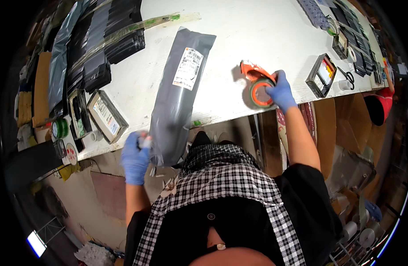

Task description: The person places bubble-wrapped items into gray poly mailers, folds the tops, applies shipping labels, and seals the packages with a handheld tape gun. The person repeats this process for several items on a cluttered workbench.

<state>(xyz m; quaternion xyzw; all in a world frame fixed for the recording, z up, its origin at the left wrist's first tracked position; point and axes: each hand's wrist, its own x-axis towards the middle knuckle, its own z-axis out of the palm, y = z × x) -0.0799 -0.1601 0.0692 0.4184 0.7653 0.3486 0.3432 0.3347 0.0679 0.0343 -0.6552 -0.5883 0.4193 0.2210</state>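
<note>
A long dark grey plastic mailer parcel [170,117] with a white label [188,68] lies on the white table [226,48], its near end jutting past the front edge. Beside the parcel's lower left side is my left hand [135,159] in a blue glove. Its fingers are curled and slightly blurred, and what they hold, if anything, I cannot make out. My right hand [281,92], also gloved, grips an orange tape dispenser [260,91] with a roll of tape in it, at the table's front edge right of the parcel.
Stacks of black and grey mailers [97,40] sit at the left under a strip of tape. Label boxes [107,116] stand near the left front edge. To the right are another label box [321,75], scissors [347,77] and more packages [352,33]. Cardboard [345,119] stands below the table.
</note>
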